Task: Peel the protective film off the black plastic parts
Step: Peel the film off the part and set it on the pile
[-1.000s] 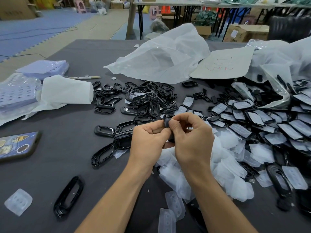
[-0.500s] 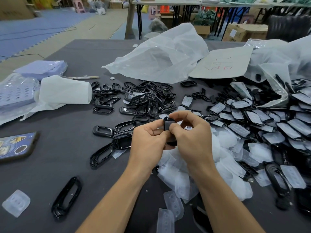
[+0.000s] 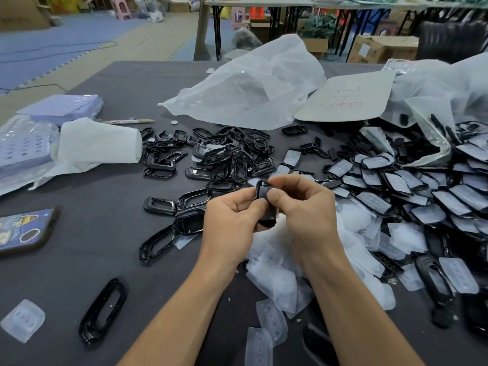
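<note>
Working over the dark table (image 3: 105, 186), the person has filmed parts (image 3: 390, 186) heaped to the right, bare black frames (image 3: 227, 154) beyond the hands and shed films (image 3: 280, 276) piled under the wrists. I'd say one peel is only starting. Both forearms reach in, wrists bent inward. The left hand (image 3: 229, 220) curls round the black part (image 3: 262, 192), holding it above the table's middle. The right hand (image 3: 303, 210) pinches its upper edge, thumb and forefinger tight. Whether a film corner has lifted, I can't tell. Next it wants a nail under that edge, then a steady pull.
</note>
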Demonstrator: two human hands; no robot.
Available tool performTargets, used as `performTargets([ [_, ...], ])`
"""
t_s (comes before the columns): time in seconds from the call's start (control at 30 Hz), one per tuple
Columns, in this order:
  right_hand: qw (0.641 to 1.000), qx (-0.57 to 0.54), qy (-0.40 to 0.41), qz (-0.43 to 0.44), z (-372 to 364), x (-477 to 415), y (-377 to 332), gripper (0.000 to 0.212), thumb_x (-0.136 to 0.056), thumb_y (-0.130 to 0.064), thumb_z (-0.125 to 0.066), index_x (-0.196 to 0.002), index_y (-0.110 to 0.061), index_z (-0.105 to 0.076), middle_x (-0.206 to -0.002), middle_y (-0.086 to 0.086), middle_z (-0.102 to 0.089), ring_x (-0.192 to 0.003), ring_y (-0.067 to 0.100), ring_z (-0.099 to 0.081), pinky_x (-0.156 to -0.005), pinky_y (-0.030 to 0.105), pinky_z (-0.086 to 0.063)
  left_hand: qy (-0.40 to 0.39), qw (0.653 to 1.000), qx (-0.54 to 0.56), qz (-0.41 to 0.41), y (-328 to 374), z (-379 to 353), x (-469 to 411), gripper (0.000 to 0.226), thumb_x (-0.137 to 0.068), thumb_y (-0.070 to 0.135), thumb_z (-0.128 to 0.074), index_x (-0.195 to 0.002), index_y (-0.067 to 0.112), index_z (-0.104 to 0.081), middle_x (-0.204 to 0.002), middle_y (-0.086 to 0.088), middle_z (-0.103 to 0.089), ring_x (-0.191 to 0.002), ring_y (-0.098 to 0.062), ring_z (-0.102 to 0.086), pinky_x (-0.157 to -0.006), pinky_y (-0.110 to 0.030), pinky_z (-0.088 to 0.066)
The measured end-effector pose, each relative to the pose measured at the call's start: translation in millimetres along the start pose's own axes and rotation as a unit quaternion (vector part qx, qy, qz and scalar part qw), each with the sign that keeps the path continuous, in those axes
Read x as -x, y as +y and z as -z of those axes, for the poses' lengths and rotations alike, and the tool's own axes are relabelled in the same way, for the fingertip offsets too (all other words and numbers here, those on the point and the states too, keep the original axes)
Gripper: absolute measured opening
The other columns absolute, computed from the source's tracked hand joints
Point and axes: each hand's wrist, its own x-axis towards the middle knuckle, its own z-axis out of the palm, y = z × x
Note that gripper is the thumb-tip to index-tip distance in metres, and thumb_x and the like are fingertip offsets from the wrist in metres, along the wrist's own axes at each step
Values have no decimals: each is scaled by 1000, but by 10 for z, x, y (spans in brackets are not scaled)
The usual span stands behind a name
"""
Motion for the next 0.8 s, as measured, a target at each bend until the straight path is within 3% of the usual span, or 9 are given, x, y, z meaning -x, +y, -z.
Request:
performTargets([
  [0.13, 991, 114, 38, 56, 16, -17, 50, 23, -77, 0, -80, -76, -23, -77, -78, -2, -76, -75, 21, -72, -70, 32, -60, 29, 999, -14, -15, 20, -6, 6, 34, -93, 8, -69, -85, 39, -83, -79, -5, -80, -75, -18, -78, -68, -29, -63],
  [0.23, 990, 122, 38, 56, 28, -24, 70, 24, -76, -2, -81, -78, -26, -76, -76, -3, -76, -72, 18, -71, -69, 33, -61, 40, 999, -18, -14, 21, -11, 5, 42, -95, 6, -68, -80, 43, -81, -76, -4, -80, -73, -18, -78, -67, -28, -63],
  [0.37, 994, 100, 30, 26, 39, -31, 82, 21, -75, -3, -82, -79, -22, -76, -75, 2, -75, -67, 15, -69, -67, 31, -61, 31, 999, -9, -2, 5, -10, -12, 37, -97, 4, -64, -86, 34, -83, -77, -7, -79, -71, -16, -76, -66, -29, -63],
  [0.5, 996, 93, 12, -4, 39, -36, 92, 15, -76, -6, -83, -80, -19, -76, -77, 6, -76, -71, 25, -73, -75, 46, -63, 19, 1000, 7, -1, -14, 9, -25, 33, -96, -1, -61, -91, 23, -83, -77, -10, -78, -71, -15, -72, -64, -25, -58],
  [0.67, 989, 141, 15, 35, 17, -5, 96, 10, -80, -15, -82, -77, -21, -74, -72, 2, -75, -68, 25, -74, -71, 49, -63, 2, 1000, 16, -11, -22, 1, -37, 30, -97, 1, -58, -94, 18, -83, -84, -11, -79, -78, -18, -74, -76, -34, -63],
  [0.8, 990, 135, 24, 41, 18, 8, 89, 10, -82, -19, -83, -76, -18, -74, -71, 3, -75, -69, 27, -74, -71, 50, -63, -24, 998, 55, 7, 16, 11, -28, 33, -100, -1, -54, -97, 16, -83, -91, -15, -79, -85, -23, -77, -72, -30, -62],
])
